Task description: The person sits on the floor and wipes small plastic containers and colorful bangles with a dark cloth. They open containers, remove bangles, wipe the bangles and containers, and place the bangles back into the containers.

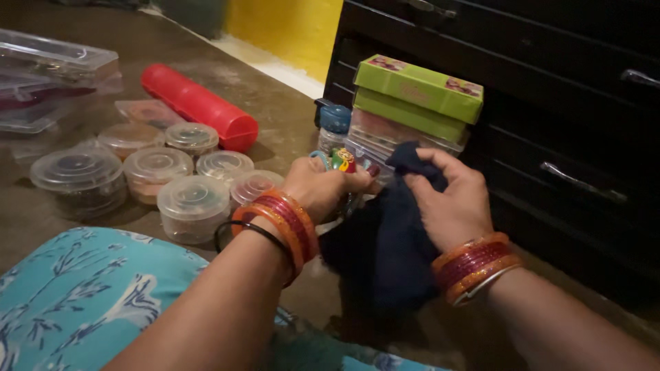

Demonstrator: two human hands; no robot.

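Note:
My left hand (322, 184) is closed around a small colourful object (343, 160), red, green and yellow, held just in front of my right hand. My right hand (450, 199) grips a dark blue cloth (385, 247) that hangs down between both wrists, its top corner pinched at my fingertips. Both wrists carry stacks of orange and red bangles. A small bottle with a blue cap (334, 126) stands just behind my left hand, next to a stack of boxes with green lids (419, 93).
Several round clear plastic containers with lids (194, 203) sit on the brown floor to the left. A red cylinder (199, 106) lies behind them, and clear rectangular boxes (48, 75) at far left. A black drawer unit (564, 124) fills the right. My blue patterned knee (82, 295) is at bottom left.

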